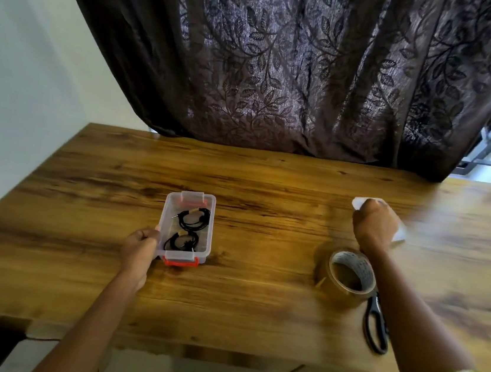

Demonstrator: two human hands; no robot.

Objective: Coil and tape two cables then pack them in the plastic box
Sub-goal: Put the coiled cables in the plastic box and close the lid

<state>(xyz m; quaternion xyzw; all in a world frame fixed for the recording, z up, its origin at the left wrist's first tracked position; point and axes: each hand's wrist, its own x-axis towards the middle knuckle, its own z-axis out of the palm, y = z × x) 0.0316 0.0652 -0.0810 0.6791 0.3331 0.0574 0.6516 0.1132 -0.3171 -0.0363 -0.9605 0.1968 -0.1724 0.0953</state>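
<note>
Your left hand (141, 247) gripped the box (210, 231) holding both cables (194, 218); at 3 o'clock, your right hand (375, 226) clutched the blurred lid (358, 202).

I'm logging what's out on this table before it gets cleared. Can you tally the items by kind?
Coiled black cables, both in the box: 2
Plastic box: 1
Pale lid, blurred, probably the box's: 1
Tape roll: 1
Scissors: 1
Total: 6
</note>
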